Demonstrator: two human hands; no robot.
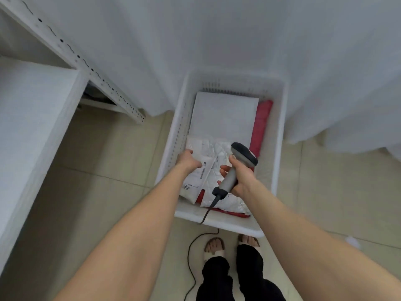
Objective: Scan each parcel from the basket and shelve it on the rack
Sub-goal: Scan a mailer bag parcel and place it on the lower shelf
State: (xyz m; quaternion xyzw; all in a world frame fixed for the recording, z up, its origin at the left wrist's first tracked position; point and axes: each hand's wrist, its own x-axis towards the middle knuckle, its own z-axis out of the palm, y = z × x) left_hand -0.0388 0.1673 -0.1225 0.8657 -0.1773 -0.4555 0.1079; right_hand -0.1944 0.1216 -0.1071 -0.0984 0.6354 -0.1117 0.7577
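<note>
A white plastic basket stands on the floor in front of me. In it lie a large flat white parcel, a red parcel along its right side, and crinkled white poly-bag parcels at the near end. My left hand grips the left edge of a white poly-bag parcel that carries a barcode label. My right hand holds a grey handheld scanner, its dark head over the same parcels.
The white metal rack fills the left side, its perforated post running diagonally. White curtains hang behind the basket. The scanner's black cable trails across the tiled floor by my sandalled feet.
</note>
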